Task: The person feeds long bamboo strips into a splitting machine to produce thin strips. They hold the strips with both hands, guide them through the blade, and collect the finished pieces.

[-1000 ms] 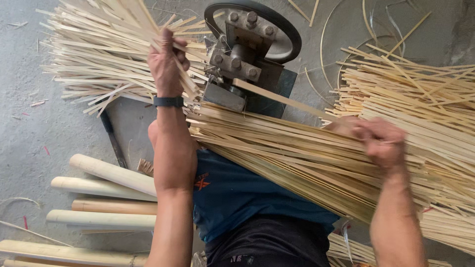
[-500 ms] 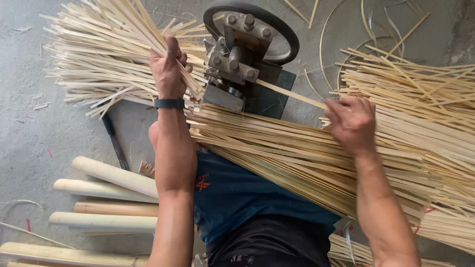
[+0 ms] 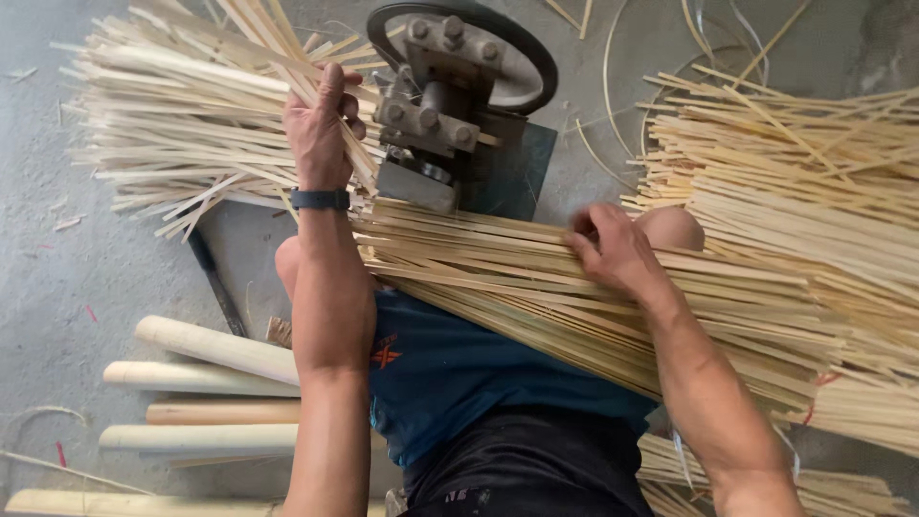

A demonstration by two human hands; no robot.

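Note:
My left hand (image 3: 321,129) grips a thin bamboo strip (image 3: 356,161) at the left side of a small grey machine (image 3: 436,124) with a black wheel, beside a spread pile of split strips (image 3: 182,134). My right hand (image 3: 613,251) rests with curled fingers on a thick bundle of long bamboo strips (image 3: 536,287) lying across my lap, just right of the machine. Whether it pinches a single strip is hard to tell. A dark watch band circles my left wrist.
More bamboo strips (image 3: 795,182) are heaped at the right. Several pale round bamboo poles (image 3: 201,383) lie on the concrete floor at lower left. A dark metal bar (image 3: 212,278) lies beside them. Loose curled slivers litter the floor behind the machine.
My right hand has slid left along the lap bundle toward the machine. My left hand has stayed at the machine's left side, holding strip material.

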